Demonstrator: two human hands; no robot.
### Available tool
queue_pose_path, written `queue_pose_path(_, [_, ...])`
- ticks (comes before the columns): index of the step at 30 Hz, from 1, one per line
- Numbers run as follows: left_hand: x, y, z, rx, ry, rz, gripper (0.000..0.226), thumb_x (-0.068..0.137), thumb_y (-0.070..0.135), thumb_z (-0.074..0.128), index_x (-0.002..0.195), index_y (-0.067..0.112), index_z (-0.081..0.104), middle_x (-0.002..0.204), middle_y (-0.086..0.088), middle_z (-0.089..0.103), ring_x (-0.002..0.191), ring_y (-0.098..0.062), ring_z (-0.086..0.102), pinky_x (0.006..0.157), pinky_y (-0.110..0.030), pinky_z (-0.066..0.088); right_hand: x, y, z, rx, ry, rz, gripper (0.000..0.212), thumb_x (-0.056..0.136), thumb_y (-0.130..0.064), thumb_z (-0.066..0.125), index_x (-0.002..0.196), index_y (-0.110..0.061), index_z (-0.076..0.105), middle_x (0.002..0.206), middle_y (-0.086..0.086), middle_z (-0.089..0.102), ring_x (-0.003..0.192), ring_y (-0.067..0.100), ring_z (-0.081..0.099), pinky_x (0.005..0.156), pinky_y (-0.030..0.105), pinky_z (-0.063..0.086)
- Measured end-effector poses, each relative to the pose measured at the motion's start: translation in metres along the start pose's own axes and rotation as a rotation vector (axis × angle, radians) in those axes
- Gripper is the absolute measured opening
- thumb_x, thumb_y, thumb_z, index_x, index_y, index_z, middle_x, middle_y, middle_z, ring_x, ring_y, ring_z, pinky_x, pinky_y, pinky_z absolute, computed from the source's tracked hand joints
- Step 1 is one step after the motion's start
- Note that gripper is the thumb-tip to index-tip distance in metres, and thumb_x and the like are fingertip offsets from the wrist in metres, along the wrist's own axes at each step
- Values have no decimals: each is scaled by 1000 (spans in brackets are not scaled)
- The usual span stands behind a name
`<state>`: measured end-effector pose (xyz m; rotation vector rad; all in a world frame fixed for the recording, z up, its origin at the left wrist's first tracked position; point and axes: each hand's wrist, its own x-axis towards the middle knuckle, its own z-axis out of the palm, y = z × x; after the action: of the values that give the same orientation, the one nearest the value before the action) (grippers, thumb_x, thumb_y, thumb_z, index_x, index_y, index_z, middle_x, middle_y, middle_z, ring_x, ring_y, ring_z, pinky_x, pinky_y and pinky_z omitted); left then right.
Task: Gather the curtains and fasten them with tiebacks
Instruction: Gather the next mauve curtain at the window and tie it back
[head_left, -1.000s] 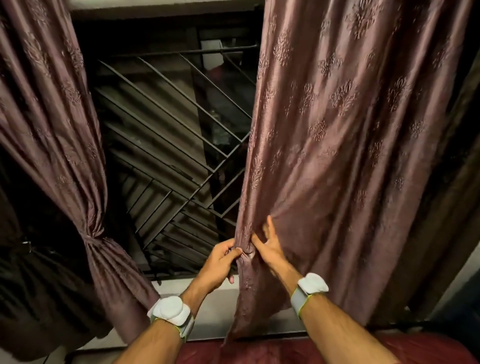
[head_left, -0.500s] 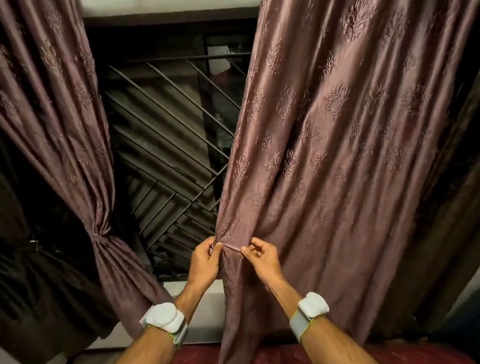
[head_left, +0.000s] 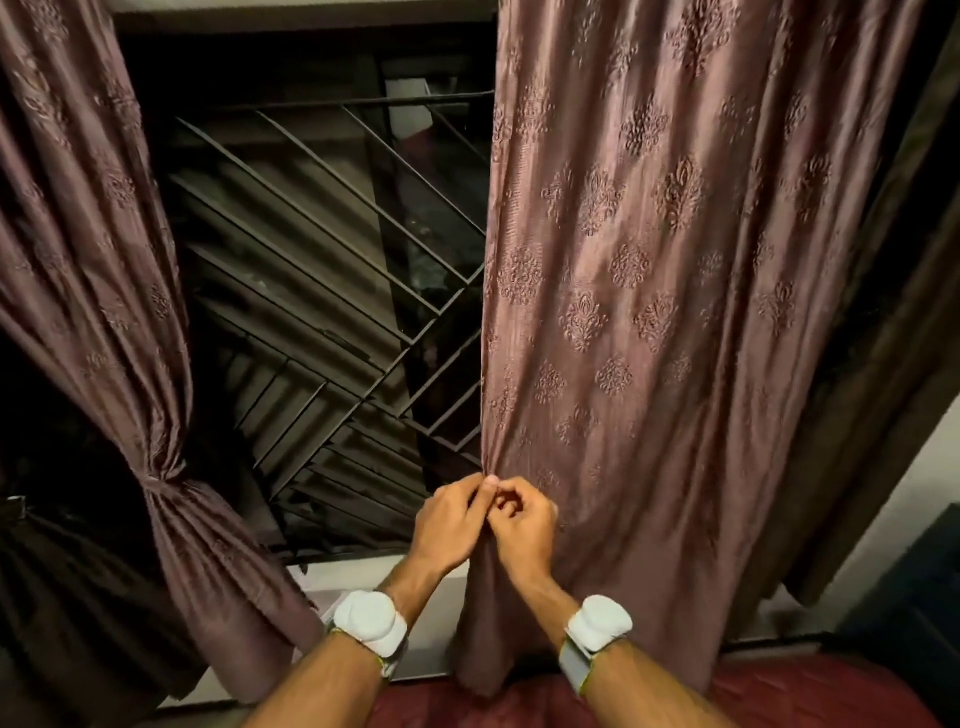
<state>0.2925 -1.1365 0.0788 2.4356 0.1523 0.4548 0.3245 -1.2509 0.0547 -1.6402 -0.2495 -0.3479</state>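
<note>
A mauve patterned right curtain (head_left: 649, 291) hangs loose and spread over the right half of the window. My left hand (head_left: 452, 525) and my right hand (head_left: 524, 525) meet at its left edge, both with fingers curled and pinching something small there, likely a thin tieback strip; the fingers hide it. The left curtain (head_left: 98, 291) is gathered at its waist by a tieback (head_left: 156, 480) of the same fabric.
A dark window with a diagonal metal grille (head_left: 332, 291) fills the middle. A pale sill (head_left: 353, 577) runs below it. A dark brown outer curtain (head_left: 883, 364) hangs at the right, and a red cushion edge (head_left: 779, 696) lies at the bottom.
My hands have come together at the right curtain's left edge, where before they held a thin strip stretched between them. The curtain now hangs flatter and more spread.
</note>
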Motion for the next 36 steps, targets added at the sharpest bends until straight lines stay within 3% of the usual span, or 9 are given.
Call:
queue_pose_path(7, [2, 3, -5, -187, -72, 64, 40, 104, 51, 42, 88, 22, 64, 78, 5, 71, 76, -18, 68, 68, -45, 55, 2, 2, -21, -43, -41, -134, 20, 78, -5, 84, 89, -20, 76, 92, -5, 69, 88, 8, 66, 81, 22, 52])
queue_pose_path(10, [-6, -3, -13, -380, -136, 6, 33, 108, 45, 46, 92, 26, 69, 78, 0, 71, 66, -23, 66, 48, -41, 52, 8, 20, -34, -88, 131, -27, 58, 78, -25, 89, 130, -20, 63, 140, -1, 52, 132, 9, 50, 112, 24, 38])
queue_pose_path(13, [-13, -10, -23, -442, -191, -54, 35, 109, 44, 46, 97, 23, 71, 87, -5, 74, 72, -28, 70, 45, -42, 54, 16, 23, -28, 67, -69, 274, 95, 87, -28, 82, 162, -21, 24, 166, 0, 26, 151, 10, 28, 125, 32, 28])
queue_pose_path(16, [-11, -9, -31, -448, -227, -55, 36, 110, 41, 46, 98, 19, 72, 90, -13, 73, 74, -33, 69, 46, -43, 58, 25, 11, -7, 353, -299, 474, 79, 101, -14, 64, 164, -14, 18, 159, 14, 44, 139, 14, 47, 116, 29, 40])
queue_pose_path(21, [-14, -21, -44, -485, -226, -61, 37, 110, 41, 47, 90, 23, 72, 77, 6, 70, 61, -19, 65, 46, -34, 56, 30, -1, 16, 649, -414, 638, 33, 101, -7, 61, 133, -4, 53, 102, 8, 72, 88, 11, 67, 87, 23, 57])
queue_pose_path(25, [-19, -30, -51, -385, -72, -31, 41, 108, 47, 48, 74, 28, 62, 62, 8, 59, 52, -23, 60, 45, -43, 54, 27, -10, 24, 526, -328, 479, 13, 92, 3, 70, 86, -6, 65, 75, 3, 67, 69, 7, 59, 72, 19, 51])
queue_pose_path(28, [-20, -33, -49, -181, 123, -29, 38, 106, 46, 47, 76, 29, 65, 68, 12, 67, 65, -11, 64, 62, -40, 52, 26, -18, 26, 392, -198, 350, 20, 85, 9, 76, 81, -7, 66, 64, -5, 64, 57, -1, 57, 61, 12, 48])
queue_pose_path(31, [-14, -31, -45, 33, 224, -127, 34, 108, 42, 48, 94, 22, 73, 89, 3, 77, 86, -25, 72, 72, -39, 54, 13, -19, 25, 294, -102, 195, 35, 82, 8, 79, 81, -18, 56, 63, -7, 53, 51, 1, 46, 52, 13, 42])
queue_pose_path(36, [-3, -9, -32, 109, 48, -113, 36, 109, 43, 43, 111, 22, 72, 111, -7, 77, 108, -34, 69, 85, -42, 54, -8, -15, 20, 48, -75, -102, 25, 81, 0, 79, 86, -23, 68, 73, -6, 66, 57, 5, 56, 59, 10, 45])
